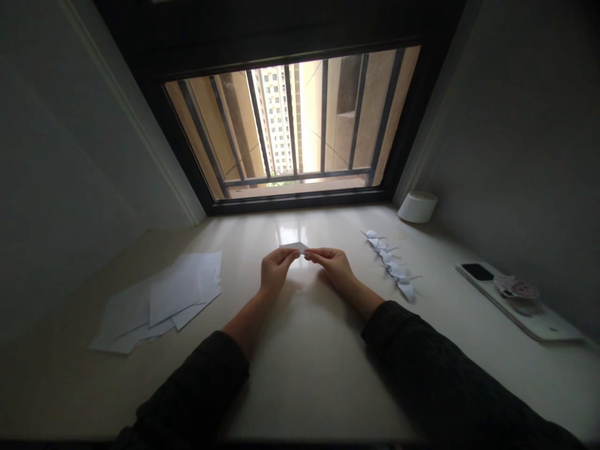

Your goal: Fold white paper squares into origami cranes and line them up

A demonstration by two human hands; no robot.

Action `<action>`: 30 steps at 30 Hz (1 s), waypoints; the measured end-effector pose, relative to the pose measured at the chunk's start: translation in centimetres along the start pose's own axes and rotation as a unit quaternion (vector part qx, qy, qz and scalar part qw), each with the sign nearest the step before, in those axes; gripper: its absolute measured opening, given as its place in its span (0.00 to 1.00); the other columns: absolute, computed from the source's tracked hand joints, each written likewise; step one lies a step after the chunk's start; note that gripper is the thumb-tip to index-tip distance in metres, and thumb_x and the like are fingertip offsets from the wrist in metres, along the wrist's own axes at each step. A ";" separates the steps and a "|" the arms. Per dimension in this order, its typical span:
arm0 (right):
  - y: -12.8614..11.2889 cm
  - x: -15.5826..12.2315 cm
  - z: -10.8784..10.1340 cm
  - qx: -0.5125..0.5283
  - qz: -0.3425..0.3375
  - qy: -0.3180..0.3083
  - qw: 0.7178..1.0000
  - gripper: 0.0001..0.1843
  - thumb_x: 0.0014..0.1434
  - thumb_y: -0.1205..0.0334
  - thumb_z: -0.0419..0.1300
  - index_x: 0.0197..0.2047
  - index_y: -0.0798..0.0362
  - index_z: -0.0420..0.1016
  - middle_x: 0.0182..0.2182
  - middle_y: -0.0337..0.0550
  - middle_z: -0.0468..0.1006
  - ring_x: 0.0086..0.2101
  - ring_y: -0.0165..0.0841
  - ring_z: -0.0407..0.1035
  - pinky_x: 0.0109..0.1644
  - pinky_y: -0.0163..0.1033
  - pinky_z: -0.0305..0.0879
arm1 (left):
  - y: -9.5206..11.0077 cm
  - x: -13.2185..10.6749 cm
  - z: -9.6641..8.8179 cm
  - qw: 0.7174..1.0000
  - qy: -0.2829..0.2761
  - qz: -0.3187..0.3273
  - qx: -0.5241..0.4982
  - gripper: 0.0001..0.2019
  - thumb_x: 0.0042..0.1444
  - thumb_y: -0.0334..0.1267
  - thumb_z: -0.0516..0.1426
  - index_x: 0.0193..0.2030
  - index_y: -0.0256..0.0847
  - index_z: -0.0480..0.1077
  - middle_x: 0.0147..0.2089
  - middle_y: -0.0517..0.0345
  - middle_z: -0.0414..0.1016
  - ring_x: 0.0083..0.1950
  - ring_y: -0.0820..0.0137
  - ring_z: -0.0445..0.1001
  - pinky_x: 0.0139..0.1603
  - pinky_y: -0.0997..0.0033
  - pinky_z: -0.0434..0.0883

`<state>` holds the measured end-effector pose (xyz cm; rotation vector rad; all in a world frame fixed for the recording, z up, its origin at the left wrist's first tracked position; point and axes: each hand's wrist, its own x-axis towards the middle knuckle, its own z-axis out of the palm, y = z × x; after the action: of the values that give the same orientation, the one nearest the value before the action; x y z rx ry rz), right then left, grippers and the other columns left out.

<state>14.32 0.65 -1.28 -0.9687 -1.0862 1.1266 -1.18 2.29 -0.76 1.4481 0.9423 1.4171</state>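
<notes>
Between both hands is a small piece of folded white paper (295, 245), held up over the middle of the pale sill. My left hand (277, 267) pinches its near left edge between thumb and fingers. On the other side, my right hand (334, 264) pinches the near right edge. The fingertips of the two hands almost meet. The paper's lower part is hidden by the fingers, so its exact folds cannot be made out. To the right stands a row of several folded paper cranes (387, 257). A loose pile of white paper sheets (182, 287) lies at the left.
A white roll (417, 207) stands in the back right corner. Nearer along the right wall lies a phone (520, 303) with a round attachment on its back. A dark-framed window (300, 125) with bars closes off the far side; walls flank the sill (300, 362).
</notes>
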 end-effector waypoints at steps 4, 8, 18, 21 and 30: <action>0.0 0.1 0.0 0.018 0.005 -0.006 1.000 0.16 0.38 0.54 0.71 0.32 0.51 0.81 0.31 0.45 0.82 0.35 0.37 0.74 0.45 0.42 0.66 | -0.2 0.0 0.0 1.000 -0.003 -0.001 -0.004 0.10 0.47 0.40 0.64 0.35 0.38 0.77 0.36 0.51 0.79 0.39 0.66 0.76 0.45 0.63 0.72; 0.1 0.2 -0.2 0.010 0.004 0.008 1.000 0.16 0.38 0.54 0.71 0.32 0.52 0.81 0.29 0.45 0.82 0.32 0.36 0.74 0.41 0.41 0.66 | 0.0 -0.2 0.0 1.000 -0.008 0.012 -0.005 0.10 0.47 0.40 0.63 0.35 0.37 0.77 0.37 0.51 0.79 0.40 0.66 0.77 0.47 0.63 0.72; -0.2 0.1 -0.1 0.029 0.008 0.017 0.999 0.17 0.34 0.53 0.72 0.29 0.52 0.81 0.30 0.45 0.82 0.35 0.39 0.75 0.47 0.45 0.67 | 0.3 -0.3 0.2 0.999 0.018 0.014 -0.023 0.11 0.45 0.40 0.64 0.35 0.37 0.77 0.37 0.51 0.79 0.40 0.65 0.77 0.48 0.60 0.73; -0.3 0.1 -0.1 0.025 0.010 0.022 0.999 0.18 0.33 0.53 0.73 0.29 0.52 0.81 0.30 0.45 0.82 0.35 0.40 0.75 0.47 0.46 0.68 | 0.3 -0.4 0.2 1.000 0.014 0.022 -0.016 0.11 0.45 0.40 0.64 0.35 0.37 0.76 0.37 0.50 0.79 0.40 0.64 0.77 0.48 0.60 0.73; 0.2 0.2 -0.2 0.049 0.007 0.030 0.998 0.17 0.33 0.55 0.73 0.29 0.53 0.80 0.27 0.45 0.81 0.30 0.37 0.75 0.43 0.45 0.69 | 0.4 -0.5 0.2 0.999 0.001 0.036 0.014 0.11 0.47 0.41 0.63 0.35 0.37 0.76 0.38 0.50 0.79 0.40 0.64 0.77 0.46 0.61 0.73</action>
<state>14.50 0.89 -1.48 -0.9282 -0.9691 1.1449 -1.02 1.69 -0.57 1.5136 0.9228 1.4630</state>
